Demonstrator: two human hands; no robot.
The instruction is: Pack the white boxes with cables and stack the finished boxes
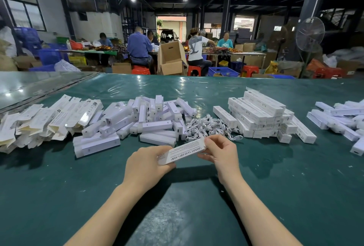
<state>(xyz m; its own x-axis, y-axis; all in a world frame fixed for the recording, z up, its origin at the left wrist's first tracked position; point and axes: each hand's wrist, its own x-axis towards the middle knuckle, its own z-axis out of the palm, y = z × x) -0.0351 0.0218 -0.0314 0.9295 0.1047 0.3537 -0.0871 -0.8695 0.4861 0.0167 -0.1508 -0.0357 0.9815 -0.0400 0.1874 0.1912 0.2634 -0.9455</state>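
**Box** (pixel 182 152): long, narrow white carton, black print "SMART SENSOR LAMP" on upper face. Held above table, tilted, right end higher. Left hand (pixel 146 164) grips lower end; right hand (pixel 220 152) pinches upper end.

**Cables** (pixel 210 126): tangled white heap on table, just beyond box.

**Stack** (pixel 262 115): closed white boxes in slanting layers, right of cables, touching heap's edge. Single boxes lie flat at both sides.

**Flat cartons** (pixel 45 119): unfolded, overlapping in loose row, far left on table.

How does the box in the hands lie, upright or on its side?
On its side: the white box spans from left hand to right hand, its printed long face showing.
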